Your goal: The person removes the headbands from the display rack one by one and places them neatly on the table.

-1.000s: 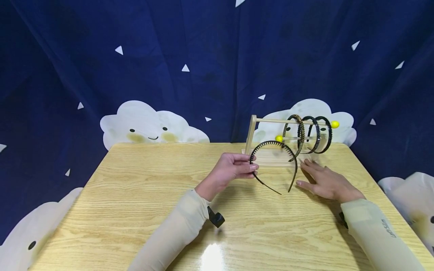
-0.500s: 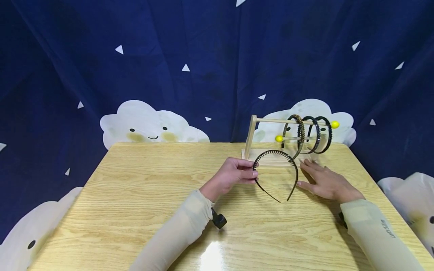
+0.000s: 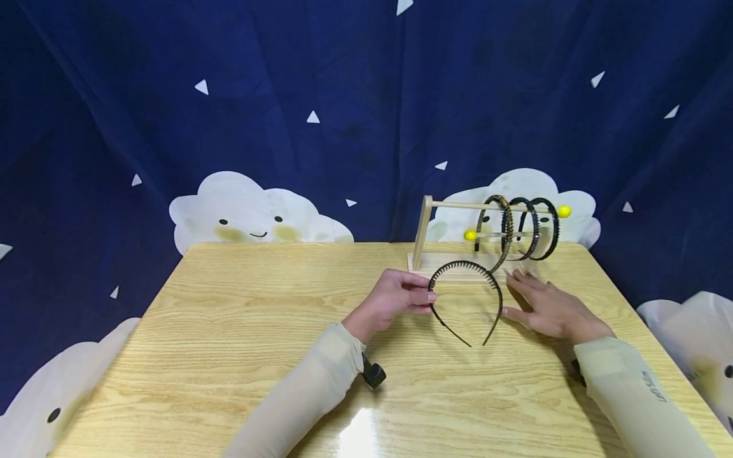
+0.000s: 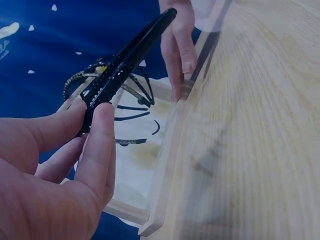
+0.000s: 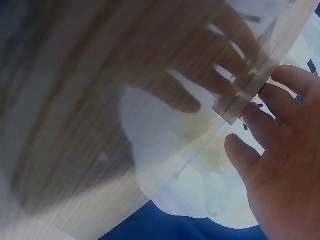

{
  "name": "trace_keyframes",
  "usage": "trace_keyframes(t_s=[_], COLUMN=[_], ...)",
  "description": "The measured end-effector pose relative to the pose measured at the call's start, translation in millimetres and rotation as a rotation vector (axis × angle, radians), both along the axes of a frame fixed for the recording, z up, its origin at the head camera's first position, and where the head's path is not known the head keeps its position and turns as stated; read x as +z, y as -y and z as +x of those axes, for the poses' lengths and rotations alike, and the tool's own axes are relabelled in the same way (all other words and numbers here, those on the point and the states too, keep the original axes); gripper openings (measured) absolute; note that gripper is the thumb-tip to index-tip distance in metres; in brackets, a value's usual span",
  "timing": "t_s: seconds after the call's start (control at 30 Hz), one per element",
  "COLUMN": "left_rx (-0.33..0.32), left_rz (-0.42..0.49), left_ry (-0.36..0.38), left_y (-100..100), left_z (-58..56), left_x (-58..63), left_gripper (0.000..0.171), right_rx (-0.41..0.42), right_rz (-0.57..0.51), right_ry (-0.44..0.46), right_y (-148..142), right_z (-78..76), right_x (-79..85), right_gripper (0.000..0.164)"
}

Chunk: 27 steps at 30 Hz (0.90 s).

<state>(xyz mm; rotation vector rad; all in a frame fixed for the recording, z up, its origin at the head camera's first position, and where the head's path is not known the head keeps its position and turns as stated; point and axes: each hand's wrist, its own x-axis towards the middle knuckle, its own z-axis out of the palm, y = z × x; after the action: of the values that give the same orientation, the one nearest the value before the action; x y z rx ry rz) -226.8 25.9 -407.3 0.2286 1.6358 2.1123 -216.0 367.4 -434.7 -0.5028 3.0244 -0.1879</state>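
My left hand pinches a thin black toothed headband by its left side, between thumb and fingers. The band's arch points up and its two ends down, in front of a wooden headband rack. In the left wrist view the headband appears edge-on, glossy and dotted with shine. My right hand holds nothing; its outstretched fingertips rest at the front edge of the rack's base, as the right wrist view also shows. On the rack's rods hang a gold-brown headband and black ones to its right.
Yellow balls cap the rods, one at the upper right and one lower. The rack stands near the back edge of the wood-grain table. Behind hangs a dark blue curtain with white clouds.
The left hand has lowered the headband toward the front of the table, quickly at first, then only slightly. The right hand and the rack have stayed in place.
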Motion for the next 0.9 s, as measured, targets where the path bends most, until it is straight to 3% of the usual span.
trace_keyframes(t_s=[0.43, 0.73, 0.9], left_rx=[0.048, 0.032, 0.041], left_rz=[-0.039, -0.083, -0.105], left_ry=[0.034, 0.015, 0.010], left_y=[-6.7, -8.1, -10.8], left_z=[-4.6, -5.9, -6.9], left_x=[-12.6, -18.0, -20.6], left_gripper=[0.021, 0.033, 0.031], right_rx=[-0.009, -0.009, -0.007], right_rz=[-0.004, -0.012, -0.017], right_ry=[0.002, 0.007, 0.004], right_y=[0.2, 0.2, 0.2], right_z=[0.9, 0.9, 0.8], right_x=[-3.0, -1.1, -0.6], right_gripper=[0.091, 0.091, 0.091])
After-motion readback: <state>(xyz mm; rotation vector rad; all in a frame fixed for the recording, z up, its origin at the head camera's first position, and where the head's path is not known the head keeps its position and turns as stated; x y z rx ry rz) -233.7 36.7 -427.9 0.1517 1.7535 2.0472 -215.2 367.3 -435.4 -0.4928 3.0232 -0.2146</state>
